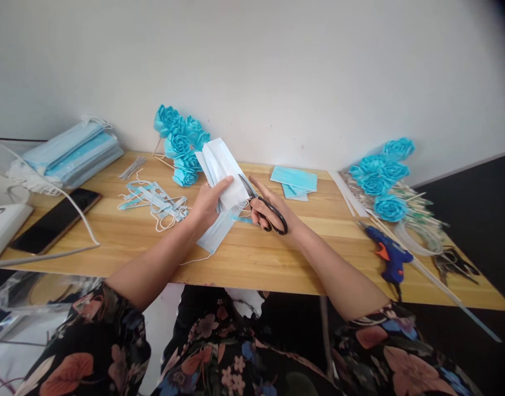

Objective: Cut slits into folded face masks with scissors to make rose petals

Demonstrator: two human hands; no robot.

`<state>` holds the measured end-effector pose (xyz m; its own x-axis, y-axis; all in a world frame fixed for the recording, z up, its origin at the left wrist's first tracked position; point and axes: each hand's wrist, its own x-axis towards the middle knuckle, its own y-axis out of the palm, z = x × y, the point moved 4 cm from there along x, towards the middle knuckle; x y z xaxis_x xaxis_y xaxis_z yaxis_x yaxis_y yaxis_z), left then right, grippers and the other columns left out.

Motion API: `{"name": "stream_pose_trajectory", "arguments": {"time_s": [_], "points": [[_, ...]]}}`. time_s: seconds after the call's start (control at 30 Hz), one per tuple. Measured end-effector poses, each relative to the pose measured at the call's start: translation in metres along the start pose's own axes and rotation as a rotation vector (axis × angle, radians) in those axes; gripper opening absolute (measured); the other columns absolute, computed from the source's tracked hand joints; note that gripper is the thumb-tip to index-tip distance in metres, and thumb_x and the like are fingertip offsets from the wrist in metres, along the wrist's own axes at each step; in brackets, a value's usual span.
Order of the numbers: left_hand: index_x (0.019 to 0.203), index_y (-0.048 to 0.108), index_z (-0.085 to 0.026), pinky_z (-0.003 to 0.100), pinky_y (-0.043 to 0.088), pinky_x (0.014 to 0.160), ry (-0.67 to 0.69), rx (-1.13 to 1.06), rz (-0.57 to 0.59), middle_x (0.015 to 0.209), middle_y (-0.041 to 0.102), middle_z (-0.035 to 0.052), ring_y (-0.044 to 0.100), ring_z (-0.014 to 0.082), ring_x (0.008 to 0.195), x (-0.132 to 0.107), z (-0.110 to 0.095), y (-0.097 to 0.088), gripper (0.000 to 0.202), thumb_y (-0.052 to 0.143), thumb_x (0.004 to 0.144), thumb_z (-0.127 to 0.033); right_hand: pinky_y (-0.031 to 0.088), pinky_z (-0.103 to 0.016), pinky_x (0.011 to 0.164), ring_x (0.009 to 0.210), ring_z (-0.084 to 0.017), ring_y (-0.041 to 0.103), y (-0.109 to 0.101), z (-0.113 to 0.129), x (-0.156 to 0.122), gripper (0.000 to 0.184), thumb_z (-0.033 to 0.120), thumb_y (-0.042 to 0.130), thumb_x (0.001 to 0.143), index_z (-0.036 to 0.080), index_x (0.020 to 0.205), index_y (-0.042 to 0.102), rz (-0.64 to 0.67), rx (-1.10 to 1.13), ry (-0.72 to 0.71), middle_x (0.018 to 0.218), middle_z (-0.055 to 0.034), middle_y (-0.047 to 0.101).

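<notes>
My left hand is closed on a face mask, its white side toward me, tilted above the table. A pair of black-handled scissors is in my right hand, with fingers in the handle loops. The blades lie at the mask's right edge; whether they are cutting into it I cannot tell. Beneath my hands a light blue mask with a white ear loop lies on the table. Cut strips with ear loops are heaped to the left. Blue mask pieces lie to the right.
Blue paper-like roses stand behind my left hand; more roses lie at right. A stack of masks, a phone and a white cable are at left. A blue glue gun and pliers lie near the right edge.
</notes>
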<state>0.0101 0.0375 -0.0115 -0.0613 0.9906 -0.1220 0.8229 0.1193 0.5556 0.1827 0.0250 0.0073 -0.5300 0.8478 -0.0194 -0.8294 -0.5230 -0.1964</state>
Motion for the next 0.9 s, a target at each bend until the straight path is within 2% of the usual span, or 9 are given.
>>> {"name": "stream_pose_trajectory", "arguments": {"time_s": [0.27, 0.57, 0.9], "points": [[0.104, 0.069, -0.013, 0.049, 0.064, 0.092, -0.002, 0.017, -0.003, 0.086, 0.079, 0.0101, 0.078, 0.0326, 0.091, -0.0014, -0.0020, 0.0007, 0.055, 0.093, 0.062, -0.038, 0.038, -0.020, 0.040, 0.039, -0.008, 0.047, -0.0031, -0.0034, 0.0032, 0.118, 0.075, 0.064, 0.086, 0.012, 0.170, 0.009, 0.005, -0.029, -0.008, 0.058, 0.0066, 0.064], [0.105, 0.068, -0.013, 0.045, 0.065, 0.089, -0.014, 0.005, -0.005, 0.085, 0.079, 0.0092, 0.078, 0.0303, 0.089, -0.0028, -0.0041, 0.0022, 0.054, 0.093, 0.063, -0.036, 0.037, -0.020, 0.039, 0.039, -0.009, 0.047, -0.0044, -0.0058, 0.0044, 0.113, 0.071, 0.064, 0.088, 0.014, 0.170, 0.012, -0.007, -0.059, -0.003, 0.057, 0.0070, 0.063], [0.103, 0.070, -0.012, 0.046, 0.065, 0.088, -0.020, -0.010, -0.035, 0.084, 0.079, 0.0092, 0.078, 0.0302, 0.087, -0.0031, -0.0041, 0.0016, 0.052, 0.093, 0.063, -0.035, 0.034, -0.019, 0.038, 0.039, -0.009, 0.046, -0.0021, 0.0032, 0.0019, 0.114, 0.064, 0.070, 0.084, 0.013, 0.170, 0.015, -0.049, -0.054, 0.072, 0.053, 0.0087, 0.060]]}}
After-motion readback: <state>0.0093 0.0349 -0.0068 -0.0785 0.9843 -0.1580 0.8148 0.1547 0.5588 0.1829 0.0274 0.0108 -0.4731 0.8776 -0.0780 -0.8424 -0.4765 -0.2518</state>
